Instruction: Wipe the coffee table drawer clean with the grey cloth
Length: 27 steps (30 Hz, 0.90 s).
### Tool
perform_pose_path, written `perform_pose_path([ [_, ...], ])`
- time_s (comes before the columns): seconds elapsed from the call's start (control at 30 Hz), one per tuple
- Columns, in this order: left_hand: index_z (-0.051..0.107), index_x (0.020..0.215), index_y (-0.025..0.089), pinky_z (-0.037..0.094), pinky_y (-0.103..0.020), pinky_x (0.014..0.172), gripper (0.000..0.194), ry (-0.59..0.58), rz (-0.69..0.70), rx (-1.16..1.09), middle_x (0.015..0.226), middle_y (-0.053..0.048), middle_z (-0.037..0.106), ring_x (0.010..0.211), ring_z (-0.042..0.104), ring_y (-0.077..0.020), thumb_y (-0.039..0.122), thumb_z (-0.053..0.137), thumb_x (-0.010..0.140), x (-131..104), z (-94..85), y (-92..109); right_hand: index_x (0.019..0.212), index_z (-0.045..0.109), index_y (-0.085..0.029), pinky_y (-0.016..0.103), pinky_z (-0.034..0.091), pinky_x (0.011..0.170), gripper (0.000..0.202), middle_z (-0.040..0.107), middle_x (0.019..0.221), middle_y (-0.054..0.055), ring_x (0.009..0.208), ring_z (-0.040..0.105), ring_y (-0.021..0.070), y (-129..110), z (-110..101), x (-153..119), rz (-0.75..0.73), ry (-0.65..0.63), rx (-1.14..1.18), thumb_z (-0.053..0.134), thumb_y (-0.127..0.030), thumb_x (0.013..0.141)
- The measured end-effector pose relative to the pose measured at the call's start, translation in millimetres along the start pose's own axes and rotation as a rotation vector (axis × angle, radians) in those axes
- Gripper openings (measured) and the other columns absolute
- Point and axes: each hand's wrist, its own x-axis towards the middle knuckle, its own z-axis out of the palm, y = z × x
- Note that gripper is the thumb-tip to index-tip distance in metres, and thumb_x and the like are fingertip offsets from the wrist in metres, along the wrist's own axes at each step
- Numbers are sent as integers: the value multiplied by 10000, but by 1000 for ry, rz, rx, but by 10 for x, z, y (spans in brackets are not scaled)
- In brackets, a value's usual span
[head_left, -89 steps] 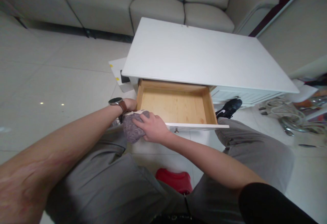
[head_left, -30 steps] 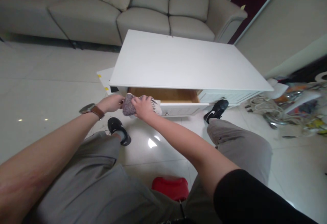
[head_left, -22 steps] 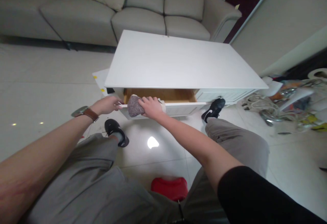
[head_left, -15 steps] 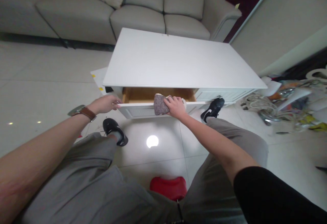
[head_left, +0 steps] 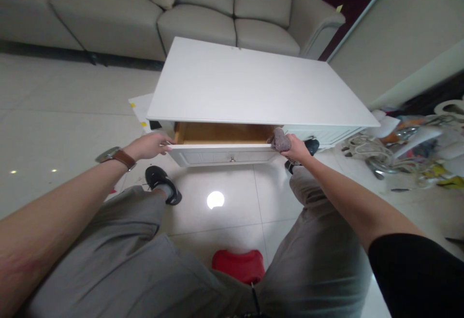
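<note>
Greyish-purple cloth (head_left: 281,140), white drawer front (head_left: 203,156)

Grey trousers (head_left: 119,255) span the bottom, a black sleeve (head_left: 416,274) lower right, a brown-strapped wristwatch (head_left: 116,155) mid-left, black sneakers (head_left: 160,180) near centre.

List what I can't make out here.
All in head view:
Drawer interior: partly hidden by the tabletop and its own front.
Right hand: fingertips hidden by the cloth.
Right shoe: partly behind that hand.
Watch dial: too oblique to read.
Floor clutter: blurred, cut off by right edge.
</note>
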Motion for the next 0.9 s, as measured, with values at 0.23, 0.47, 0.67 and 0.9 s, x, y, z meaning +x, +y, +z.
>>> perform_pose_path([
  [0.23,700,1064,139,503,-288,785,369,-2,42,14,969,-80,790,867,723,-215,410,546,866,-22,-17,29,1164,541,-204,342,463,827,496,634,1165,119,1067,624,286,-2,25,49,6,-16,17,743,-431,771],
  [0.47,709,1035,138,505,-296,782,362,-4,45,32,964,-85,788,849,724,-221,401,546,847,-31,-42,54,1347,487,-202,356,468,804,717,593,1245,162,1012,651,296,-83,-77,175,47,-178,-98,782,-493,762],
  [0.67,725,1027,151,503,-293,776,383,-1,48,61,926,-84,794,862,719,-221,427,528,850,-17,-38,23,1389,453,-205,398,468,854,731,551,1308,193,1059,615,315,-265,-113,83,34,-153,-221,759,-516,803],
  [0.9,755,977,225,521,-279,769,403,-25,44,44,961,-54,795,886,734,-238,505,545,777,27,-43,1,1377,477,-200,523,422,924,687,551,1332,216,1175,509,394,-657,-110,-29,-25,-58,-348,736,-522,828],
])
